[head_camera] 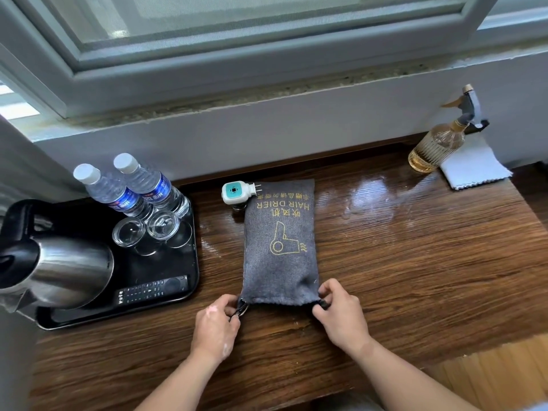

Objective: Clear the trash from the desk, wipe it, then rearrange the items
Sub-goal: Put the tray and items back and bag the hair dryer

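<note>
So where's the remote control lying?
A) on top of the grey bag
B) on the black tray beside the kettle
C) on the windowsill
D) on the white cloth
B: the remote lies at the tray's front edge, right of the kettle.

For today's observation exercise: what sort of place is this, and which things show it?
Probably a hotel guest room. A grey bag marked HAIR DRIER lies on a wooden desk, and a black tray holds a kettle, two water bottles and glasses.
</note>
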### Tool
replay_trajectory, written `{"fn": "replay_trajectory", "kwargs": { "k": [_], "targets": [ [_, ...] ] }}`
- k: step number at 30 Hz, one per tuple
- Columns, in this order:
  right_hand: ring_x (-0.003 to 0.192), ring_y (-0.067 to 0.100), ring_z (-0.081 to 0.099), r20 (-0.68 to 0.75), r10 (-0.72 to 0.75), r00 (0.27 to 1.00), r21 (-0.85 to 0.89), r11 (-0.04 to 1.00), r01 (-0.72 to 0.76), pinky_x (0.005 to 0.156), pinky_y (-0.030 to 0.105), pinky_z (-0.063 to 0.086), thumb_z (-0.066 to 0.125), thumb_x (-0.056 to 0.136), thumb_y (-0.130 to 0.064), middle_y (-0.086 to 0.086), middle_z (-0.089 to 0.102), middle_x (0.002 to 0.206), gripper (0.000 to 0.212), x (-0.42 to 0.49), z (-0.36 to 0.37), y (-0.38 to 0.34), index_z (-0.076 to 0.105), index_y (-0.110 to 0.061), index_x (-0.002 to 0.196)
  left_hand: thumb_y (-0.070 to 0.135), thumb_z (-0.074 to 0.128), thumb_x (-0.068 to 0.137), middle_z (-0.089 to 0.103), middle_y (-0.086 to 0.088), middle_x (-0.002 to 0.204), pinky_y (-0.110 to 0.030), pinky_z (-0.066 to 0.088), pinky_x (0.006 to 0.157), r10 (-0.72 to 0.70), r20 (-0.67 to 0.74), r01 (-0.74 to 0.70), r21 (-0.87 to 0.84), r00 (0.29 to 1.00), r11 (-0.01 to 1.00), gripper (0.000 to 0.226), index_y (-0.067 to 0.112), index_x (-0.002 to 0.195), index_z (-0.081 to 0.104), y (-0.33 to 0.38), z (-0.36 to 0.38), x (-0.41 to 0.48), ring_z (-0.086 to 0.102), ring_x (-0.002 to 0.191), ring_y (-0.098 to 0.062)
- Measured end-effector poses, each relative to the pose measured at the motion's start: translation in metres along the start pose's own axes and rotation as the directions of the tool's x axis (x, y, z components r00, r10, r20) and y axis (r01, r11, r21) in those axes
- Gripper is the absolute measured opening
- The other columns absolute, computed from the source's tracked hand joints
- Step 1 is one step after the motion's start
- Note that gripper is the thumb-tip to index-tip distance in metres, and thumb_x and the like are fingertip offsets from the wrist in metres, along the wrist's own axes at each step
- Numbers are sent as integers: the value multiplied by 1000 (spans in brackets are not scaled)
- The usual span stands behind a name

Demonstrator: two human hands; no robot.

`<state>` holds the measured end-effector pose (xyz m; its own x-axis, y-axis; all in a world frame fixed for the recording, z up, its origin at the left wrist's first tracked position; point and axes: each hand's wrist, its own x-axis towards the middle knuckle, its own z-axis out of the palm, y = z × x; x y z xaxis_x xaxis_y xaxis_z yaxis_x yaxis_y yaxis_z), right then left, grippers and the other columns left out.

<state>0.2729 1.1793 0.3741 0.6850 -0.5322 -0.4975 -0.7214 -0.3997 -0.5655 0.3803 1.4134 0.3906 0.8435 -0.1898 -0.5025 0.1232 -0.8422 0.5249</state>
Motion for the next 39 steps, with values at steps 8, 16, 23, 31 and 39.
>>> {"fn": "replay_trajectory", "kwargs": {
  "k": [8,16,23,31,39],
  "targets": [
    [70,1,64,36,-114,993,-61,991,116,73,18,45,72,81,-15,-12,67,66,31,-4,-18,19,62,-39,99,18,79,81,69,17,72,-13,42,71,13,-3,-13,108,1000,994,31,42,71,62,-21,-8,-3,62,72,1],
    [101,5,66,91,-181,979,-389,899,203,96,21,47,63,92,-28,-13,73,104,19,-1,-50,45,76,-28,105,26,72,90,72,11,98,-12,39,86,103,-1,-100,239,995,966,9,30,97,75,-31,-25,3,65,95,-8],
    [97,19,70,-79,-78,994,-446,894,35,92,31,50,68,92,-21,-4,75,96,8,23,-105,79,74,-24,96,26,69,92,73,7,101,-12,37,83,67,-74,-41,306,995,951,5,26,93,74,-50,-47,10,64,93,-9],
    [98,30,69,-202,41,978,-392,912,-119,91,36,49,66,94,-17,4,76,95,9,38,-136,100,74,-18,97,19,74,88,73,6,91,-19,41,82,18,-122,18,287,992,958,14,29,80,69,-70,-60,15,54,80,-6],
    [85,18,69,-73,137,988,-306,940,-152,80,30,47,71,91,-20,-11,71,80,12,37,-134,91,71,-32,86,18,73,88,72,7,101,-24,45,95,37,-120,-1,289,992,957,13,24,99,77,-59,-55,20,66,100,-16]
  ]
}}
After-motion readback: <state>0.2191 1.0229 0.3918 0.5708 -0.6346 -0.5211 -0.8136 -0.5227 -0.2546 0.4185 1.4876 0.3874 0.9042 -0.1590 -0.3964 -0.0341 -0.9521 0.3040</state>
